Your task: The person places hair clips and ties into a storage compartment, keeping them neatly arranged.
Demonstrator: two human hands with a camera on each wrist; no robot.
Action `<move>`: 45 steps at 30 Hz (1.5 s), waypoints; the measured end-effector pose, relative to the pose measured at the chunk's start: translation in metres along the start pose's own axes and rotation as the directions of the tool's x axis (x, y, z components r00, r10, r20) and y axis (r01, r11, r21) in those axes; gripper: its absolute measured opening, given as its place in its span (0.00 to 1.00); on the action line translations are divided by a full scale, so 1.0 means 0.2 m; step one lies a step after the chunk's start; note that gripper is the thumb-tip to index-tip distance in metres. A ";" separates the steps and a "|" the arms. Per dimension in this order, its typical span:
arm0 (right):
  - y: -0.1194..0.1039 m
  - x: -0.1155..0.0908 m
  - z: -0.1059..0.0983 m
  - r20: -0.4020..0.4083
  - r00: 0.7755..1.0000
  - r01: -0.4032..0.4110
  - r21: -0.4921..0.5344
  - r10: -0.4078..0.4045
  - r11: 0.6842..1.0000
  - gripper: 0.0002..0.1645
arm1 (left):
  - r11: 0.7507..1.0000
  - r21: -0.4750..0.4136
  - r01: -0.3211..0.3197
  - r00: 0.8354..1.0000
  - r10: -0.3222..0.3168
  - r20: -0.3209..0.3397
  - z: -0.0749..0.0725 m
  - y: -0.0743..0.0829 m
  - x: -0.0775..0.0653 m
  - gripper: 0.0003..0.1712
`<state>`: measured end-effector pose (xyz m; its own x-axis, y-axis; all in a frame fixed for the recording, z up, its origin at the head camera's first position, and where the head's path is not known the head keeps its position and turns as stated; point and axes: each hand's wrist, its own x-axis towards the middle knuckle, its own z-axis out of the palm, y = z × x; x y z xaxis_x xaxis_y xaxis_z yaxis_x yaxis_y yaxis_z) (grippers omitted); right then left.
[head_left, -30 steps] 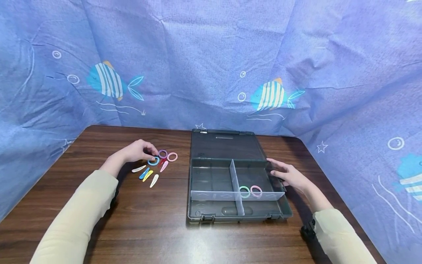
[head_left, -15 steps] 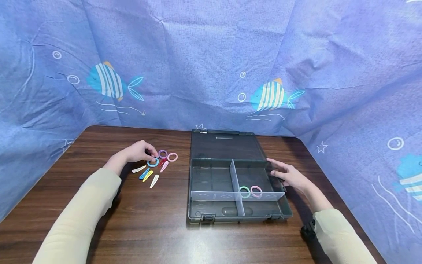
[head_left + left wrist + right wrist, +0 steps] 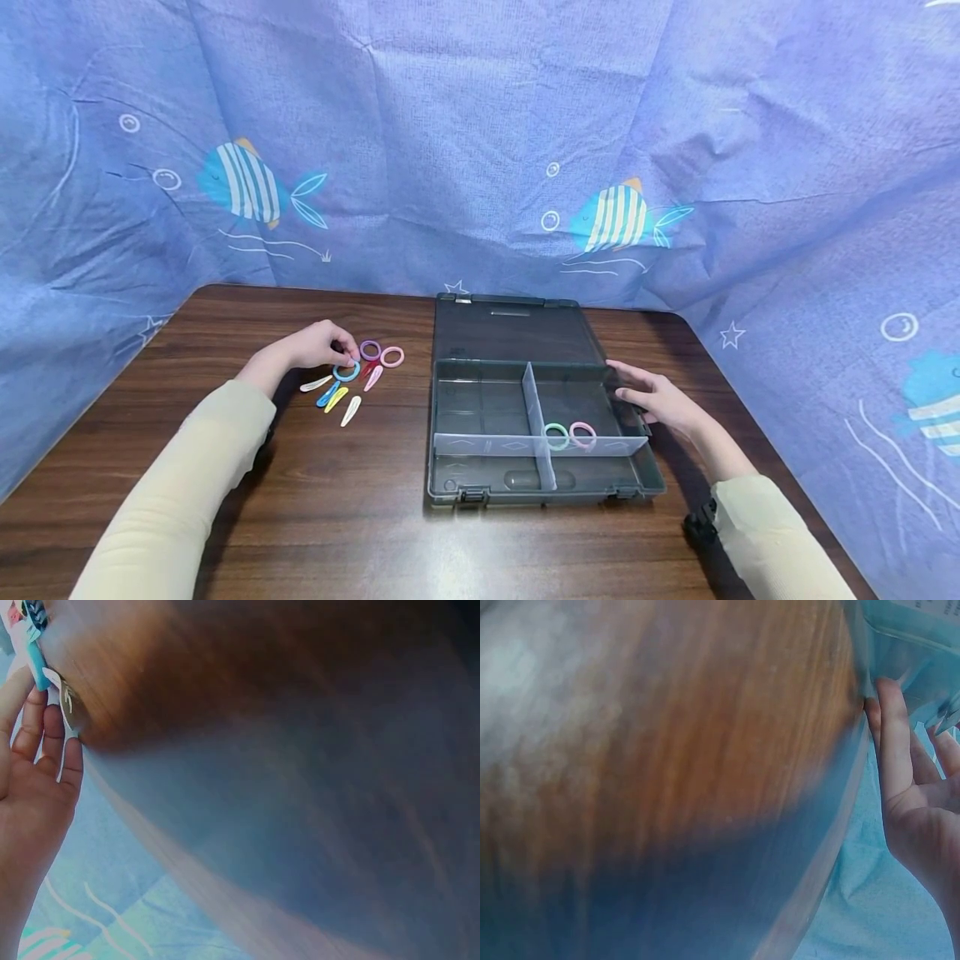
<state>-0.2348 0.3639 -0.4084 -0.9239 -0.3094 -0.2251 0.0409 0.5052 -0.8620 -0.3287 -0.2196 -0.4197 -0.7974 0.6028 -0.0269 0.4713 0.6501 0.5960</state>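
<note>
My left hand [image 3: 311, 345] pinches a light blue hair tie [image 3: 346, 380] between thumb and fingertips, at the left part of the table. Close by lie a purple hair tie [image 3: 371, 359] and a pink hair tie [image 3: 392, 366]. Several snap hair clips surround them, among them a yellow clip [image 3: 336, 400], a blue clip [image 3: 327, 393] and a pink clip [image 3: 374, 378]. My right hand [image 3: 663, 402] rests against the right side of a dark see-through divided box [image 3: 546, 497], lid folded back. From below, the right wrist view shows its fingers [image 3: 894, 742] mostly straight along the box wall.
White dividers [image 3: 487, 445] split the box into compartments. A green hair tie [image 3: 557, 449] and another pink hair tie [image 3: 582, 424] are in the back right one. A white clip [image 3: 351, 411] lies nearest the front. Behind the wooden table [image 3: 337, 517] hangs a blue fish-print cloth [image 3: 465, 150].
My left hand has drawn the light blue hair tie slightly down and left, away from the purple one. The right hand and the box have stayed put.
</note>
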 end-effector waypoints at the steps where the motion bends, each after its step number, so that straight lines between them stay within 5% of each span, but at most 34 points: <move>1: 0.00 0.00 0.00 0.000 1.000 0.001 -0.001 -0.001 1.000 0.35 | 1.000 -0.001 -0.008 1.000 0.008 0.003 0.00 0.00 0.00 0.03; 26: -0.01 0.02 0.02 -0.004 1.000 -0.011 0.026 0.011 1.000 0.35 | 0.998 -0.022 -0.057 0.998 0.056 -0.030 -0.09 0.18 -0.02 0.04; 45: -0.01 0.01 0.00 -0.003 1.000 -0.017 0.003 0.017 1.000 0.35 | 0.992 -0.043 -0.120 0.992 0.121 0.035 -0.18 0.41 0.07 0.03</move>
<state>-0.2357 0.3617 -0.4070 -0.9243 -0.2980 -0.2386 0.0579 0.5083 -0.8592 -0.3133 -0.1743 -0.3425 -0.7205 0.6932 0.0174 0.5471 0.5528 0.6286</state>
